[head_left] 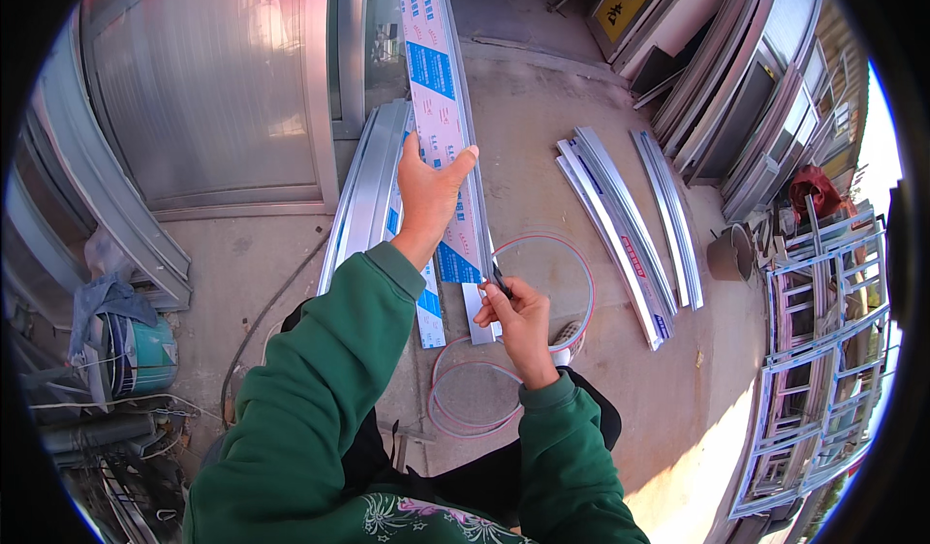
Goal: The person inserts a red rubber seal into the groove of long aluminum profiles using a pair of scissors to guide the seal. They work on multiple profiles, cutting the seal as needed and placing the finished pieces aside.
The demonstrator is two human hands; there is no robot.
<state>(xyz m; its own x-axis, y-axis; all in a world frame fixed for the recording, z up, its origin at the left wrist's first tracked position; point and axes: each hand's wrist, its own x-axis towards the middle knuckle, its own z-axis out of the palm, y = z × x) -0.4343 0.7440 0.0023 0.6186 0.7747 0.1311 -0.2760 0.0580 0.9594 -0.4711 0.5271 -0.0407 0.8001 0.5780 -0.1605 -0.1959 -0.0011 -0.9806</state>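
A long aluminium profile (439, 108), covered in white film with blue patches, runs away from me through the middle of the head view. My left hand (433, 187) is wrapped across it partway along, thumb on the right edge and fingers toward the left. At its near end my right hand (521, 323) is closed, with thumb and fingers pinched together. A small dark object (499, 275) shows just above those fingertips; its kind is too small to make out. More profiles (363, 190) lie beneath and to the left, some with the same blue-patched film.
Profiles (625, 239) lie on the floor to the right, beside a narrower bundle (668, 219). A thin pinkish hose (593, 292) loops near my feet. A bucket (729, 253) and metal frames (823, 350) stand farther right. At left are a framed panel (208, 79) and a paint pail (145, 355).
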